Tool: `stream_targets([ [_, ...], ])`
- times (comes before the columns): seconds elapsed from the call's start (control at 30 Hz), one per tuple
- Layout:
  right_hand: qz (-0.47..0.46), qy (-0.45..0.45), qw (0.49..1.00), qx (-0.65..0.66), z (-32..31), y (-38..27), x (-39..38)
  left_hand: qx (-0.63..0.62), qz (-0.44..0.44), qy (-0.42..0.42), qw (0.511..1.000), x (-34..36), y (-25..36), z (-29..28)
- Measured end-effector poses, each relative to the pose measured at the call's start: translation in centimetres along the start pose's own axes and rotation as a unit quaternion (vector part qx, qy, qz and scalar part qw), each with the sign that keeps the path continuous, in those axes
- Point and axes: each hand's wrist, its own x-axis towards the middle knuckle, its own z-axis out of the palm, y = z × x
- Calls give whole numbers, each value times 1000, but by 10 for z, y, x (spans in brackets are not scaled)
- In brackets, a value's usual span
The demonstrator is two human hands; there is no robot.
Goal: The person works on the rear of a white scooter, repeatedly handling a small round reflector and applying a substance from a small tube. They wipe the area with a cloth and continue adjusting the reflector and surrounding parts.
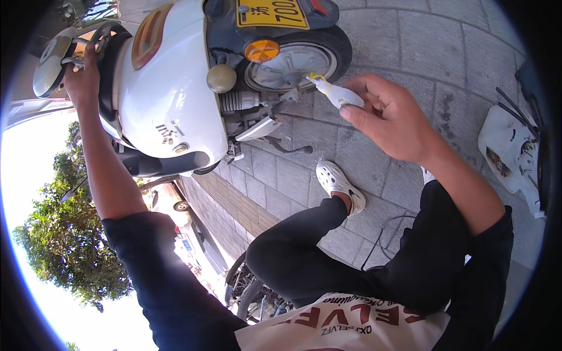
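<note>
Bottle [336,95] (white) in right hand [393,116]

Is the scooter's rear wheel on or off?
On: the wheel sits mounted under the dark fender of the scooter, near the bottle in the right hand.

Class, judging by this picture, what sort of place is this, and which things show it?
Outdoors, probably a roadside pavement in daylight: grey paving slabs cover the ground, and a leafy tree and a car show in the background.
</note>
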Motion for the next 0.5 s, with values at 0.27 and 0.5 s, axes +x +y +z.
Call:
stream_targets([
  [0.27, 27, -21, 998, 52, -11, 24, -1, -46, -8, -5, 999, -6, 10, -6],
  [0.5, 46, -28, 997, 47, -21, 48, -2, -47, -23, -4, 999, -7, 11, -7],
])
